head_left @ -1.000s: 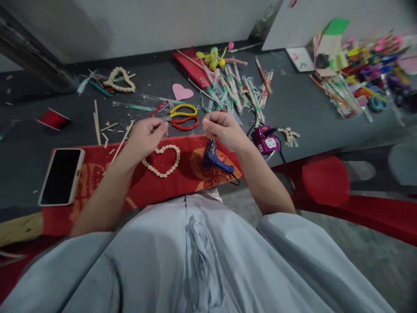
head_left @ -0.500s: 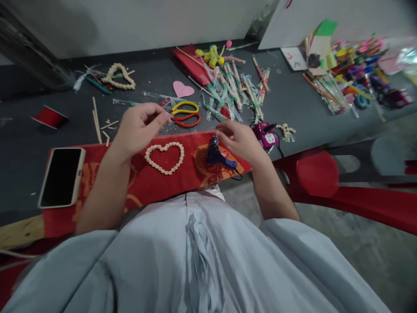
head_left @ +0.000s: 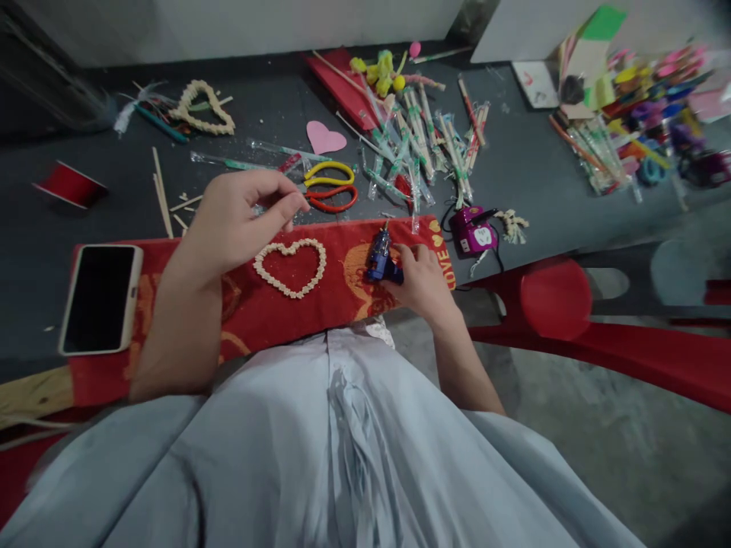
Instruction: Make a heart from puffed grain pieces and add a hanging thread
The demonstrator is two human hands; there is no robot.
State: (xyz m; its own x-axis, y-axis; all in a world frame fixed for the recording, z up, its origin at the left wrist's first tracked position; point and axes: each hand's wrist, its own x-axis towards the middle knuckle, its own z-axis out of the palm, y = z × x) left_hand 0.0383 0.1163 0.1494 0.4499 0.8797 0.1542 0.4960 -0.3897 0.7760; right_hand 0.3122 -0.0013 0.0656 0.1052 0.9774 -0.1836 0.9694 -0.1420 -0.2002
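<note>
My right hand (head_left: 424, 280) has its fingers round the handle of a blue glue gun (head_left: 379, 253) that rests on the red cloth (head_left: 343, 293); its nozzle points away from me. My left hand (head_left: 243, 217) is in the air over the cloth's far edge, thumb and fingertips pinched together. Whatever is between them, if anything, is too small to make out. Below and right of it lies a heart outline (head_left: 299, 292) made of small pale pieces. Scissors (head_left: 334, 204) with one yellow and one orange-red handle lie just beyond my left fingertips.
A phone (head_left: 100, 301) lies on the cloth's left end. Farther back are a red ribbon spool (head_left: 71, 185), pale sticks (head_left: 161, 194), a pink paper heart (head_left: 325, 138) and wrapped chopsticks (head_left: 419, 125). A purple device (head_left: 477, 232) sits right of the cloth, near a red chair (head_left: 553, 301).
My right hand has moved down onto the glue gun's handle, and the gun has turned slightly. The left hand stays pinched, nearly in place. The view has shifted a little.
</note>
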